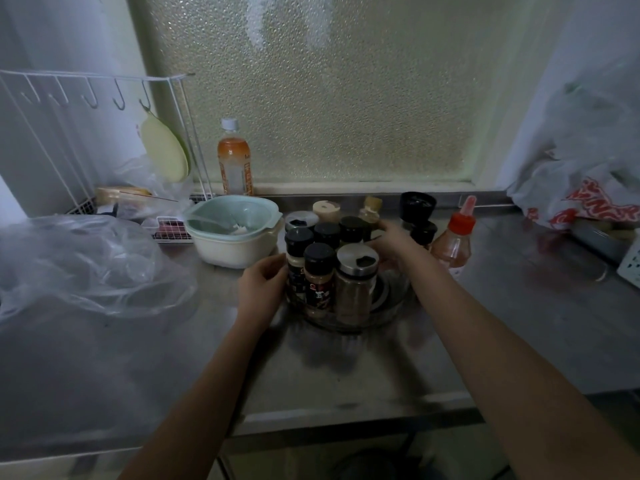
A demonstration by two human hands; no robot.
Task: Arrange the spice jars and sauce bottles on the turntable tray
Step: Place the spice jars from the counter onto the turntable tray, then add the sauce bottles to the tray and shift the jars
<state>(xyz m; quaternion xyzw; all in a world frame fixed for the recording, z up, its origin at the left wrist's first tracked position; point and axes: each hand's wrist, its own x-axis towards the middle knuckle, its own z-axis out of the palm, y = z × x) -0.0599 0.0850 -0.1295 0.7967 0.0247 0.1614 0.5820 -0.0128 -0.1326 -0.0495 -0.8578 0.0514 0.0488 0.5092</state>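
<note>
A clear round turntable tray (391,306) sits mid-counter, packed with several spice jars, among them a black-capped jar (318,278) and a silver-lidded jar (355,289) at the front. My left hand (261,289) curls against the tray's left side beside a black-capped jar (298,258). My right hand (393,242) rests on the tray's right side among the jars; what its fingers touch is hidden. A red-capped sauce bottle (455,237) and a tall black grinder (417,207) stand off the tray to the right.
A white bowl with a pale green strainer (235,230) stands just left of the tray. An orange drink bottle (233,161) is on the sill. Plastic bags (83,265) lie left, another bag (588,168) right. A wire rack (86,133) stands at back left.
</note>
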